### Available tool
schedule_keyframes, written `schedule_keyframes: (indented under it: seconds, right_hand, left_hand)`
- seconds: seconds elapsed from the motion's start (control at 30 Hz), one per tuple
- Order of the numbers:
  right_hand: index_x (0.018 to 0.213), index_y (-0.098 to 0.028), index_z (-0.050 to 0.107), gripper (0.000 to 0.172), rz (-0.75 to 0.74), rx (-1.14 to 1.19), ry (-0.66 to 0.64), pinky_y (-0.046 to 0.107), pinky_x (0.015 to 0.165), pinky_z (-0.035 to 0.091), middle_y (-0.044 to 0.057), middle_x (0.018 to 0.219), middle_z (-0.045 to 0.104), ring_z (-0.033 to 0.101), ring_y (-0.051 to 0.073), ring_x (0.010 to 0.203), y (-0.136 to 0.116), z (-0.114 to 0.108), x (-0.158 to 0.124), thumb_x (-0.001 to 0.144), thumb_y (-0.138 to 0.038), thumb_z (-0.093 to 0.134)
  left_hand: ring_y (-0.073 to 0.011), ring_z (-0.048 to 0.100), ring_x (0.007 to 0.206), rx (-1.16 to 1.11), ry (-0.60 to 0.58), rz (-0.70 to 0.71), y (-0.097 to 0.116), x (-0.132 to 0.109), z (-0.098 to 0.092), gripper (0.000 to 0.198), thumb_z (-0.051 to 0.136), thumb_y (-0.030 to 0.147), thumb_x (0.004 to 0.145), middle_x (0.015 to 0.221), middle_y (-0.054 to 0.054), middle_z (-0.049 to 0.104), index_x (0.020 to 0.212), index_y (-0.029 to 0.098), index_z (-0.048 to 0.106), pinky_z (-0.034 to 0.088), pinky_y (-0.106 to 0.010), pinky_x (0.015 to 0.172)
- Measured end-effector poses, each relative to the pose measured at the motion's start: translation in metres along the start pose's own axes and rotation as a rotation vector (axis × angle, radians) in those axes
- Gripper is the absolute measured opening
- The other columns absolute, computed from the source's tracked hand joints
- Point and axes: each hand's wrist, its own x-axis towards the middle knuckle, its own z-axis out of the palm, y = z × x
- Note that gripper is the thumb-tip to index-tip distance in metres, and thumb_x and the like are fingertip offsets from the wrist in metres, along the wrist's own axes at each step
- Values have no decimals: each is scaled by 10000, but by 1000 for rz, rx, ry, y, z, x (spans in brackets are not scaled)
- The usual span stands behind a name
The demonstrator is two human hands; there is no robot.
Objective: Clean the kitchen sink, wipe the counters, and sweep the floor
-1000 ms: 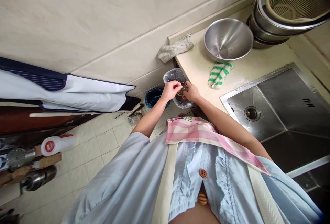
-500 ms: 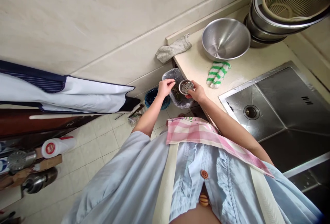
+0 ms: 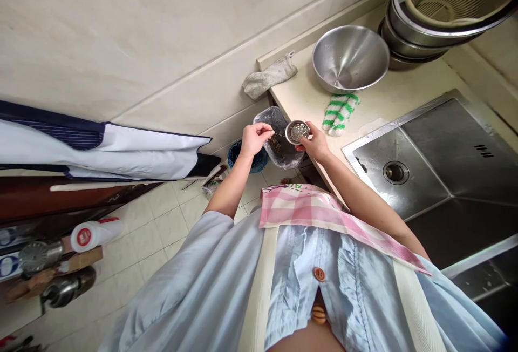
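Over a plastic-lined bin (image 3: 269,121) at the table (image 3: 388,90) edge, a metal sink strainer (image 3: 298,132) sits gripped in the right hand (image 3: 316,142).
Right fingers (image 3: 304,146) clasp its rim, tilted up; left hand (image 3: 253,140) pinches a thin sliver (image 3: 279,134) beside it. Working above the bag lets loosened bits drop inside.

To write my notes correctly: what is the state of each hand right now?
Left hand: closed in a pinch; anything held is too small to tell.
Right hand: holding a metal sink strainer by its rim.
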Motion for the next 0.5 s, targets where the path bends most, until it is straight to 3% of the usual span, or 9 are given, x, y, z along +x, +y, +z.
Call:
schedule_keyframes:
  seconds: [0.17, 0.23, 0.37, 0.43, 0.5]
  right_hand:
    - [1292, -193, 596, 547, -61, 113, 34, 310, 499, 601, 151, 1285, 636, 704, 166, 611, 11, -15, -1, 762, -283, 697]
    - [1268, -203, 602, 522, -73, 139, 34, 303, 511, 603, 139, 1267, 639, 703, 161, 626, 12, -18, -3, 760, -281, 693]
    - [1165, -218, 613, 422, -93, 159, 18, 271, 501, 587, 96, 1158, 663, 698, 158, 648, 8, -19, -9, 756, -278, 700]
    - [1123, -218, 607, 392, -81, 176, 4, 275, 496, 586, 81, 1123, 661, 694, 156, 641, 6, -18, -11, 750, -278, 710]
    - [1098, -215, 599, 378, -48, 193, -6, 283, 492, 588, 68, 1084, 661, 688, 154, 623, 6, -17, -13, 742, -268, 714]
  left_hand:
    - [-135, 674, 646, 35, 174, 142, -10, 15, -17, 132, 738, 278, 831, 748, -16, 711, 901, 168, 721, 562, -259, 658]
    - [-166, 718, 750, 224, 100, 142, -19, 18, -11, 131, 654, 241, 895, 857, -58, 747, 973, 170, 732, 589, -304, 744]
    - [-232, 732, 1013, 561, -246, 139, -32, 14, 15, 241, 711, 114, 809, 1079, -96, 773, 1018, 211, 781, 570, -383, 947]
    - [-243, 717, 1061, 608, -261, 151, -31, 10, 23, 262, 698, 80, 811, 1104, -102, 772, 1014, 214, 795, 541, -397, 1002]
    - [-235, 717, 991, 641, -165, 175, -24, 6, 27, 182, 670, 125, 872, 1030, -104, 774, 988, 191, 795, 541, -392, 981]
